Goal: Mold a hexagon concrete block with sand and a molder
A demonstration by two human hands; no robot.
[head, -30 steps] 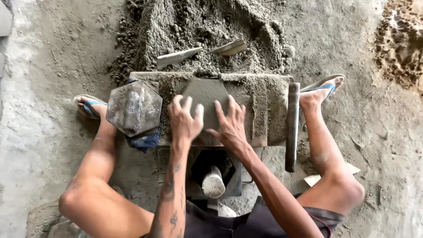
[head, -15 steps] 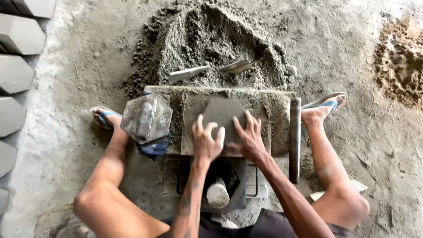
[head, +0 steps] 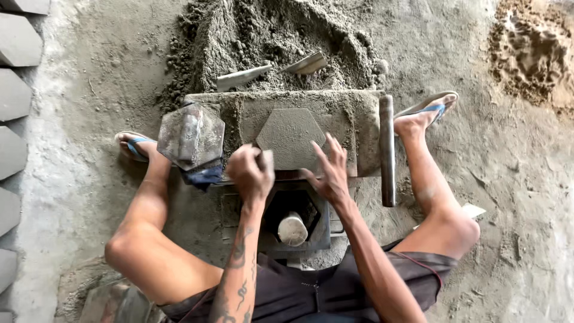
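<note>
**Hexagonal block gripped at its near edge on a mould bench**

A grey dirt floor (head: 514, 197) is seen from above, and most of the upper view is taken up by a heap of damp grey mix (head: 281, 42). Two flat metal blades (head: 272, 70) are stuck into the near foot of the heap. A row of finished hexagonal blocks (head: 15, 113) is laid along the left edge of the view. A patch of brown sand (head: 529, 54) is seen at the upper right.

Just below the heap, a low bench coated in mix (head: 353, 119) is set between the person's bent legs, and sandalled feet are planted at both of its ends. A hexagonal metal plate (head: 191, 136) is propped at the bench's left end, over a blue cloth (head: 203, 176). A dark metal bar (head: 387, 149) is laid along the right end.

On the middle of the bench a hexagonal block (head: 291, 134) of grey mix is lying flat. Its near left corner is gripped by the left hand (head: 251, 173), whose fingers are curled closed around the edge. The right hand (head: 329, 173) is held at the near right edge with its fingers spread; whether the fingertips are touching the block cannot be told.

Below the hands, a dark mould frame (head: 311, 236) is seen with a pale cylinder (head: 293, 228) standing in its opening.
</note>
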